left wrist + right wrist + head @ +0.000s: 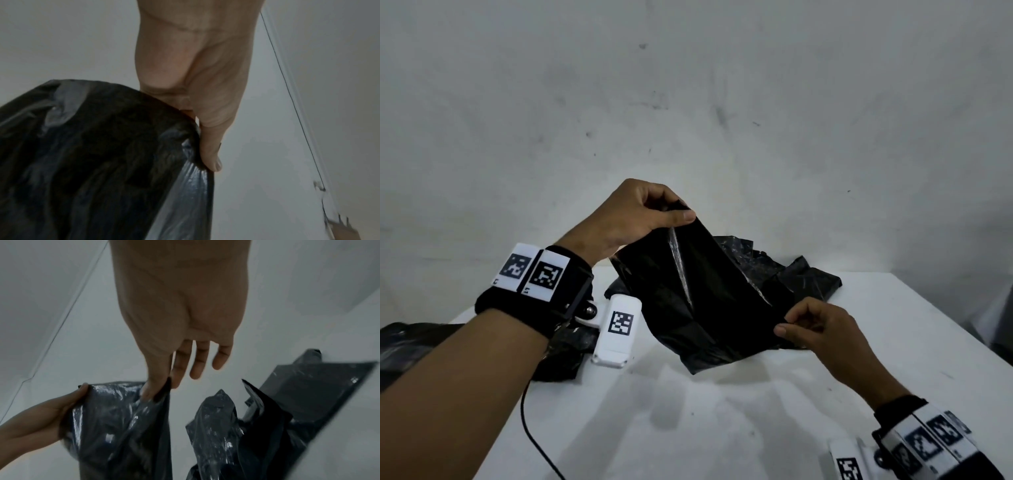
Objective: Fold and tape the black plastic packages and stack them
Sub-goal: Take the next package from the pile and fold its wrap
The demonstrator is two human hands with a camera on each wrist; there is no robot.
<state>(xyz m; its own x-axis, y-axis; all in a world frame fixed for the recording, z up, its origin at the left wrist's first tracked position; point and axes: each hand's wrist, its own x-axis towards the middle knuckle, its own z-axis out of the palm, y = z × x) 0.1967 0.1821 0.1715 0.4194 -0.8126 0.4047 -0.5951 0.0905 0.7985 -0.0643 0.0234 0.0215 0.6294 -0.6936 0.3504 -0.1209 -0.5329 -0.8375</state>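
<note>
A black plastic package (pixel 698 294) hangs in the air above the white table (pixel 722 411), stretched between both hands. My left hand (pixel 654 209) pinches its upper corner between thumb and fingers, raised above the table's far part. My right hand (pixel 794 325) pinches the lower right corner nearer to me. In the left wrist view the thumb (pixel 211 155) presses on the glossy black package (pixel 92 162). The right wrist view shows my right hand (pixel 162 389) pinching the package's (pixel 123 426) edge, with the left hand (pixel 47 415) on the far corner.
More crumpled black packages (pixel 791 274) lie on the table behind the held one. Another dark heap (pixel 410 346) sits at the table's left edge under my left forearm. A thin black cable (pixel 530 435) trails over the near table. A plain wall stands behind.
</note>
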